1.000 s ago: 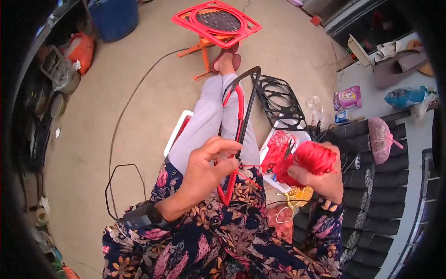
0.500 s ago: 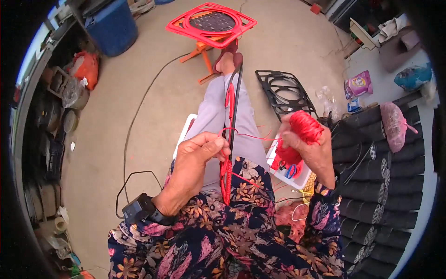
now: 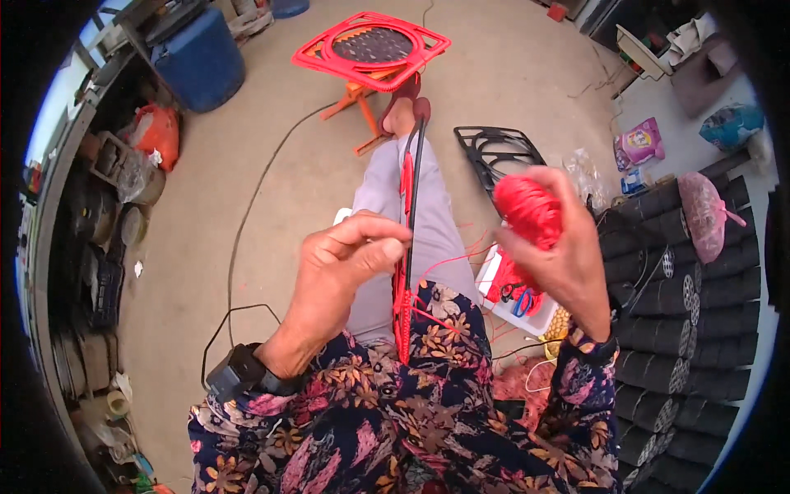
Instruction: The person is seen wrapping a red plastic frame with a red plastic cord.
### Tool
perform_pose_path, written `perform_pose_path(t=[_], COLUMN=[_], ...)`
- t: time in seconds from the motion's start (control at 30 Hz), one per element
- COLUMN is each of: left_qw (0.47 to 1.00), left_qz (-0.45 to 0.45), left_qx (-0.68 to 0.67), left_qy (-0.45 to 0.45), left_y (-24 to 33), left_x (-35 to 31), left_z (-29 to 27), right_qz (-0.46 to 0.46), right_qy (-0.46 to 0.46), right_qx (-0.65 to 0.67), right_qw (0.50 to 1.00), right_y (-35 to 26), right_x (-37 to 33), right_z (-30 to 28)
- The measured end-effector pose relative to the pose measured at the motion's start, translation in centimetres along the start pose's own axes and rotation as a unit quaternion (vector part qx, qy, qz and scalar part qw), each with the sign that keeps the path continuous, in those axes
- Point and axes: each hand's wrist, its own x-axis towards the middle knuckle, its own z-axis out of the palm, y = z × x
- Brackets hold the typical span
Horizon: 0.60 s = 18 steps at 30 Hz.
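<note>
A black frame (image 3: 415,185) stands edge-on across my lap, seen along its narrow side. Red cord wraps its near part in a tight row (image 3: 402,325). My left hand (image 3: 341,259) is at the frame's left side, with thumb and fingertips closed at the black bar above the wrapped part. In my right hand (image 3: 568,247), raised to the right of the frame, is a bundle of red cord (image 3: 531,212), gripped between thumb and fingers. A loose red strand (image 3: 448,262) runs between the bundle side and the wrapping.
A white tray (image 3: 539,328) with red cord and blue-handled scissors sits right of my legs. Beyond it lies another black frame (image 3: 494,152). Ahead, a red-wrapped frame (image 3: 370,51) rests on an orange stand (image 3: 360,99). Stacked black pieces (image 3: 699,329) fill the right side.
My right hand has turned and risen slightly with the red cord bundle. My left hand has let the strand go from its fingers, and the strand now hangs lower beside the frame.
</note>
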Motion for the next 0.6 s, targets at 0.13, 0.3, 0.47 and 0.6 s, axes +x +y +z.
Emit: perform_pose_path(t=[0.13, 0.3, 0.47, 0.6], left_qw=[0.995, 0.995, 0.985, 0.946], left_qz=[0.024, 0.042, 0.172, 0.294], left_qx=[-0.030, -0.036, 0.018, -0.046], left_qy=[-0.088, -0.085, -0.024, -0.128], left_y=[2.3, 4.1, 6.8, 9.6], left_x=[-0.1, 0.1, -0.1, 0.0], left_z=[2.2, 3.9, 3.5, -0.1], right_qz=[0.031, -0.054, -0.062, 0.079], right_qy=[-0.073, -0.053, -0.054, -0.086], right_qx=[0.086, 0.126, 0.468, 0.508], right_qw=[0.993, 0.989, 0.880, 0.853], right_y=[-3.6, -5.1, -4.3, 0.9], right_x=[1.1, 2.0, 1.4, -1.1], right_z=[1.2, 3.4, 4.5, 6.8])
